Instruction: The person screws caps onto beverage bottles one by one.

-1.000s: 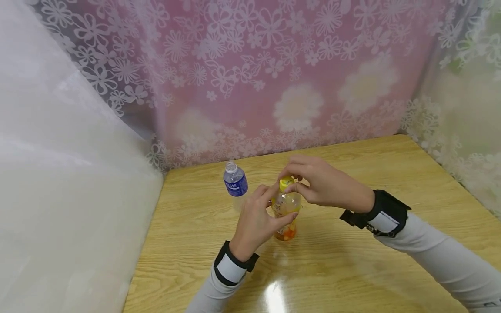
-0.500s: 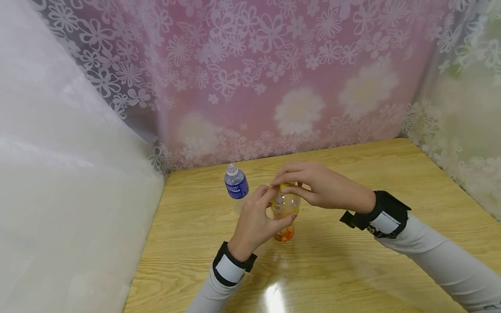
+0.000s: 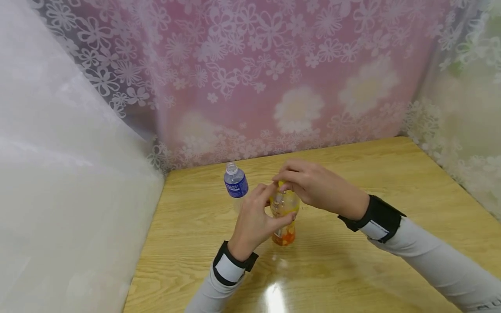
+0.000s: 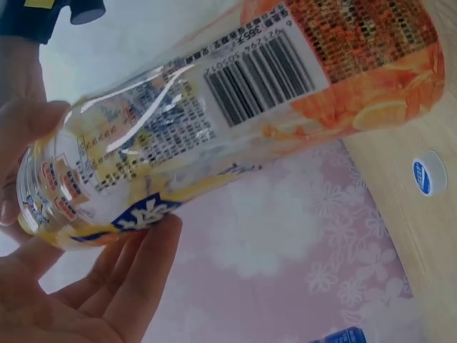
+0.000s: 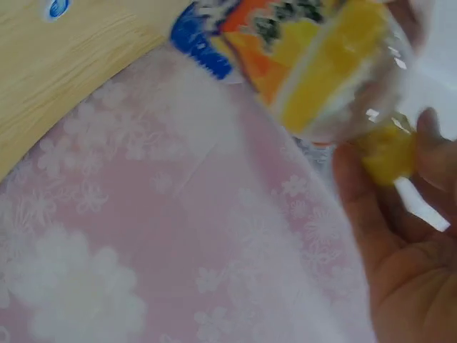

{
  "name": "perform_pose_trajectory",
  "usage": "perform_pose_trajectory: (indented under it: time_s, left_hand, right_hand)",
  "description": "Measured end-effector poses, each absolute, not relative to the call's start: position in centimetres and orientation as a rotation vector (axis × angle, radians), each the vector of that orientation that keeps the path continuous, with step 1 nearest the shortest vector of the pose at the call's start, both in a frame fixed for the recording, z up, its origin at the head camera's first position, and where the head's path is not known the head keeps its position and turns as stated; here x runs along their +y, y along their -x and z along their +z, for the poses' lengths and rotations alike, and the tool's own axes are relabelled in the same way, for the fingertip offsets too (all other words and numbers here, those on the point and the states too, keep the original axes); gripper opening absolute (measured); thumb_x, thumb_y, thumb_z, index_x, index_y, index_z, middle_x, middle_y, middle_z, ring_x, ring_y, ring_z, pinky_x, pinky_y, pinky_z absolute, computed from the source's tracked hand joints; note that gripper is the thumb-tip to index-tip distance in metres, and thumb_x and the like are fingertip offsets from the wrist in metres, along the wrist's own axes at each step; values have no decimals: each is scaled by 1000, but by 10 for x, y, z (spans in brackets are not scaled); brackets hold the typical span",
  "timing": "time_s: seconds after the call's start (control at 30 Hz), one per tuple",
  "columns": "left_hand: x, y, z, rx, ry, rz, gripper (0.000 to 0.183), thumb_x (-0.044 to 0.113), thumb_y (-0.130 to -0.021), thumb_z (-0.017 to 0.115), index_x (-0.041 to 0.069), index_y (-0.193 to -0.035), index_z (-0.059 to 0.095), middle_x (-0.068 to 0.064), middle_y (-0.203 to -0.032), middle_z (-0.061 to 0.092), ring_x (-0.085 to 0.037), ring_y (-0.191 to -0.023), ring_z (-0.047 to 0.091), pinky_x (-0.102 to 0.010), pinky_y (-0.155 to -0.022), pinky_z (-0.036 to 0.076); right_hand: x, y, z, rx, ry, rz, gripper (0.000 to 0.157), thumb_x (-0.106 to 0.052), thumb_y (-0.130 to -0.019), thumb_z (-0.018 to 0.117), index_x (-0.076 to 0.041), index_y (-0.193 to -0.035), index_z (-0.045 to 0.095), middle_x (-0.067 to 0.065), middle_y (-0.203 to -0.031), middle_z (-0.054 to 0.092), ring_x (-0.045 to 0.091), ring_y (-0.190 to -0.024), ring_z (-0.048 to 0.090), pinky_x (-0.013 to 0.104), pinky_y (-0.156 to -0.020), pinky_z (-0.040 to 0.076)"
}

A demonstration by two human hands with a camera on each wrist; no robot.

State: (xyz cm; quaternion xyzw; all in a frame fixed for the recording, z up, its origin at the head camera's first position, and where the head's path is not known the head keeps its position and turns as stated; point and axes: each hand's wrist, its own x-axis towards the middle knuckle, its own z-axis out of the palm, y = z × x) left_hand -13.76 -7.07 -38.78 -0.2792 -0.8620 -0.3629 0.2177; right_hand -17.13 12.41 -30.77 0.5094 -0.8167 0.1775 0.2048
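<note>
A clear plastic drink bottle (image 3: 284, 209) with a printed wrapper and some orange contents low inside stands on the wooden table. My left hand (image 3: 252, 221) grips it around the upper body, thumb in front and fingers behind. At its top, my right hand (image 3: 318, 186) pinches the yellow cap (image 5: 389, 153), which its fingers mostly hide in the head view. The wrapper's barcode and orange fruit print show on the bottle (image 4: 178, 128) in the left wrist view. Behind the left hand is a second bottle (image 3: 236, 186) with a blue label and a bare, uncapped neck.
A white cap (image 4: 430, 174) with a blue logo lies on the table in the left wrist view. Pink flowered sheeting (image 3: 250, 87) hangs behind the table (image 3: 352, 261), with pale sheets (image 3: 78, 195) along both sides.
The right hand has turned at the wrist and its fingers have shifted on the yellow cap, covering more of it. The left hand keeps nearly the same hold; the bottle's base sits slightly nearer.
</note>
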Motion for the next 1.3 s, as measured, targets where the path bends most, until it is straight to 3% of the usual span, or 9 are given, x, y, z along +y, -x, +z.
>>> perform_pose_trajectory:
  time_s: [0.1,0.23,0.43,0.57,0.7,0.87,1.03,1.3]
  left_hand:
    - [-74,137,-387,-2426,822,-1032,62,48,-74,76,23,-127,58,8,-102,57,-4,-88,55,-15,-69,50]
    - [-96,127,-378,-2471,811,-1154,66,49,-73,76,34,-133,51,14,-108,55,-2,-95,56,-19,-74,52]
    - [-167,127,-346,-2440,629,-1196,68,42,-75,78,35,-135,46,13,-115,58,-7,-101,58,-28,-78,54]
    - [-213,158,-337,-2364,412,-1078,66,39,-74,79,34,-133,49,8,-114,60,-11,-96,61,-31,-74,56]
    - [-248,205,-349,-2318,239,-1008,66,39,-74,78,25,-132,51,-2,-112,61,-19,-90,61,-39,-72,57]
    - [-278,269,-376,-2314,70,-1009,71,36,-76,77,20,-137,45,-8,-121,56,-27,-101,60,-44,-77,55]
    - [-297,321,-401,-2314,-73,-996,72,38,-78,75,26,-141,40,-10,-123,52,-29,-113,53,-48,-89,48]
    - [-319,348,-425,-2310,-196,-1036,86,33,-79,76,29,-148,26,-5,-143,41,-25,-132,37,-50,-106,33]
  right_hand:
    - [129,170,-308,-2348,-1367,586,33,-19,-85,71,-13,-117,66,-3,-101,60,6,-78,54,22,-63,47]
    - [144,172,-315,-2417,-1305,694,37,-30,-86,70,-20,-121,63,-9,-106,60,2,-82,53,23,-66,47]
    - [192,185,-343,-2629,-1051,725,22,-35,-93,61,-30,-114,62,-13,-108,58,1,-88,55,25,-71,50]
    - [228,204,-371,-2758,-868,683,15,-30,-95,58,-24,-106,66,-8,-102,61,10,-88,57,29,-70,52]
    - [246,210,-393,-2872,-784,678,14,-26,-96,57,-19,-101,68,-5,-94,62,13,-86,58,28,-66,52]
    - [254,210,-409,-2931,-761,694,11,-24,-95,58,-19,-98,68,-8,-89,60,9,-80,57,25,-63,50]
    - [255,210,-418,-2936,-754,709,8,-20,-94,60,-21,-96,68,-9,-87,60,6,-77,56,24,-62,50]
    - [246,210,-425,-2947,-796,728,7,-18,-93,62,-22,-96,67,-11,-86,59,1,-73,53,22,-57,47]
